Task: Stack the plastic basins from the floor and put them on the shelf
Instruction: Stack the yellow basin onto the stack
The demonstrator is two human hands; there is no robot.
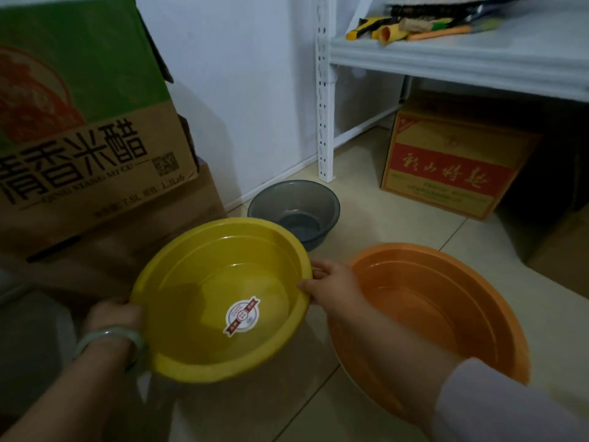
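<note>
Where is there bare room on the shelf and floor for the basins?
Shelf: bare board in front of the clutter at its back. Floor: open tile between the grey basin, orange basin and red box. Crowded at left, where cartons stand beside the yellow basin held by both hands.

Viewpoint: one head-worn wide-angle camera; the scene is seen from above, forward and down at the tiled floor (366,218).
Facing: the view is aimed toward the white wall (242,90) and the post of the white metal shelf (446,55) at upper right.
Nearness: the yellow basin (204,314) is seen close, at arm's reach, between the left hand (114,317) and the right hand (334,285); the grey basin (293,212) lies farther off, near the wall's foot.
Framing: forearms enter from the bottom edge; cardboard boxes (79,138) fill the left edge.
Distortion: straight lines are bowed near the frame's edges.
Shared coverage: none, as only one view is given.
</note>
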